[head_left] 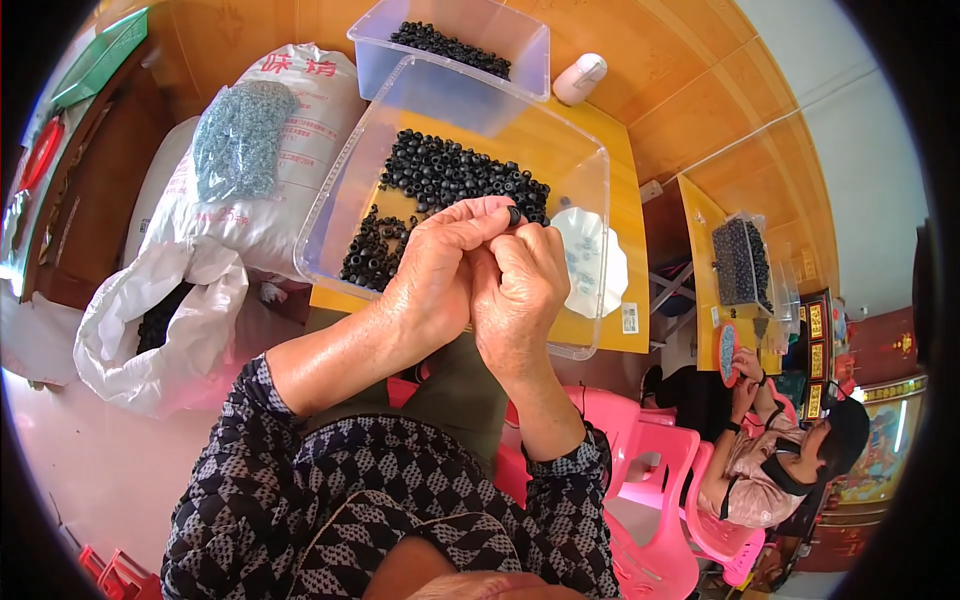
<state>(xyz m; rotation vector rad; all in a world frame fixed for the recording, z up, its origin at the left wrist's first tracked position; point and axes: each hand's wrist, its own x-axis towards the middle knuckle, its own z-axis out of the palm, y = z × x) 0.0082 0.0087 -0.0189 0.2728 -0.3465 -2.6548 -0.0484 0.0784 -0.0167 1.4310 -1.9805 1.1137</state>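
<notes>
My left hand (pixel 440 262) and my right hand (pixel 520 290) meet above a clear plastic bin (pixel 318 215). A small round black part (pixel 515 215) is pinched between their fingertips. Both hands are closed, with the fingers curled in. Anything deeper inside the right hand is hidden. Under and beyond the hands, a large heap of black parts (pixel 455 170) lies in the bin. A smaller pile of black pieces (pixel 370 262) sits nearer its left side. To the right, a white scalloped plate (pixel 612 280) shows partly through the bin's wall.
Behind stands another bin (pixel 365 60) of black parts, beside a pink-and-white bottle (pixel 580 78). White sacks (pixel 320 150) at left carry a bag of grey-blue bits (pixel 240 140). An open white bag (pixel 95 330) stands nearer. Pink chairs (pixel 655 500) and a seated person (pixel 755 470) are at right.
</notes>
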